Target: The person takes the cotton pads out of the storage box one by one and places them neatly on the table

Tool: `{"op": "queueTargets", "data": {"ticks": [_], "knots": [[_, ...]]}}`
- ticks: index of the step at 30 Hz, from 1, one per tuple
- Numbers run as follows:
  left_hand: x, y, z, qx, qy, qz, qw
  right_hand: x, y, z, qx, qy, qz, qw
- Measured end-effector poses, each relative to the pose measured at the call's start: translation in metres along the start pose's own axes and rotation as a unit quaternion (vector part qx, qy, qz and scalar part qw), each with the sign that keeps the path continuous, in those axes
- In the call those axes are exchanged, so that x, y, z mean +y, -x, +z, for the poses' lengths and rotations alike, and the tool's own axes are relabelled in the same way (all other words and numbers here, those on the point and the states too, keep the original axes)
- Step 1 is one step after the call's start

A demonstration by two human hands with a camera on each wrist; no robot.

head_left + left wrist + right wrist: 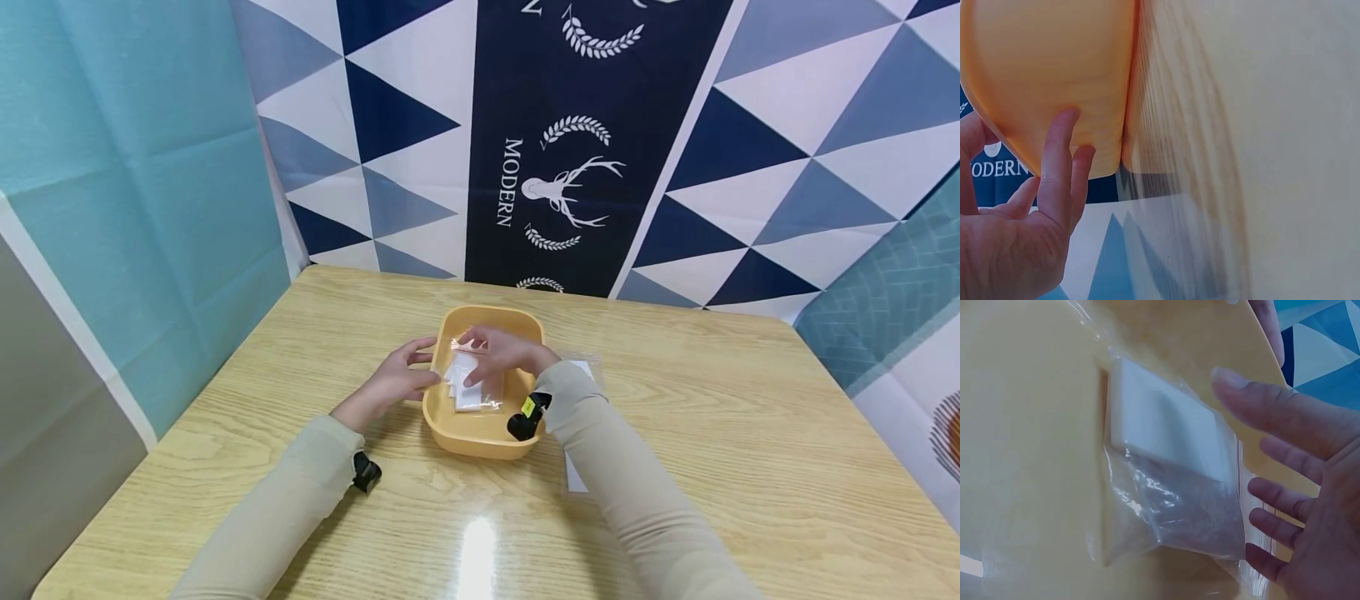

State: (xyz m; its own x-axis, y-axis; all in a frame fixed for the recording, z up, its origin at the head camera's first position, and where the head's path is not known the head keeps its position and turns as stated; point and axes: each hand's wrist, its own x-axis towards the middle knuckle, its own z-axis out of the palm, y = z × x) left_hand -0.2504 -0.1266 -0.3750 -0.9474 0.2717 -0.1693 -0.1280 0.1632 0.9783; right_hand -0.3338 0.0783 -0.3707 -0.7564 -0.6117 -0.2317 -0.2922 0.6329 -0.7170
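Observation:
A yellow-orange plastic basin (pixel 480 446) stands on the table. My left hand (pixel 390 383) is at its left side, fingers fairly straight against the outer wall (pixel 1041 75) in the left wrist view. Inside the basin lies a clear zip bag (pixel 491 396) with a white flat block (pixel 1166 419) in it; other white pieces lie partly under it. Over the bag reaches my right hand (pixel 1316 487), thumb and fingers spread apart. Its fingertips are close to the bag's zip edge; whether they touch it I cannot tell.
Beneath my right forearm, a clear bag with a white sheet (pixel 577 475) lies on the wooden table (pixel 750 433), right of the basin. A patterned cloth (pixel 405 125) hangs behind the table, and a blue-green one (pixel 127 167) at the left. Black cameras (pixel 366 472) are strapped to both wrists.

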Motion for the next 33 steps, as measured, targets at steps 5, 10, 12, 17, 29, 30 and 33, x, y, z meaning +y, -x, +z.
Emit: {"op": "queueTargets", "data": {"ticks": [5, 10, 12, 17, 29, 30, 33], "knots": [[-0.016, -0.014, -0.002, 0.006, 0.010, 0.002, 0.9999, 0.000, 0.003, -0.001, -0.038, 0.031, 0.008, 0.9988], [-0.020, -0.016, -0.001, 0.020, 0.011, 0.004, 0.9997, 0.003, 0.000, 0.000, -0.056, 0.090, 0.009, 0.9943], [-0.020, -0.015, 0.000, 0.024, 0.009, 0.005, 0.9997, 0.004, -0.001, 0.001, -0.051, 0.111, 0.001, 0.9925], [-0.018, -0.013, 0.001, 0.028, 0.007, 0.007, 0.9996, 0.005, -0.002, 0.001, -0.027, 0.131, -0.018, 0.9908], [-0.010, -0.008, 0.000, 0.012, 0.014, -0.001, 0.9998, 0.003, -0.001, -0.001, 0.018, 0.094, -0.046, 0.9944], [-0.007, -0.006, 0.001, 0.010, 0.013, -0.001, 0.9999, 0.003, -0.001, -0.001, 0.022, 0.091, -0.055, 0.9941], [-0.002, -0.001, 0.003, 0.007, 0.013, 0.003, 0.9999, 0.004, -0.001, -0.002, 0.032, 0.080, -0.085, 0.9926]]}}
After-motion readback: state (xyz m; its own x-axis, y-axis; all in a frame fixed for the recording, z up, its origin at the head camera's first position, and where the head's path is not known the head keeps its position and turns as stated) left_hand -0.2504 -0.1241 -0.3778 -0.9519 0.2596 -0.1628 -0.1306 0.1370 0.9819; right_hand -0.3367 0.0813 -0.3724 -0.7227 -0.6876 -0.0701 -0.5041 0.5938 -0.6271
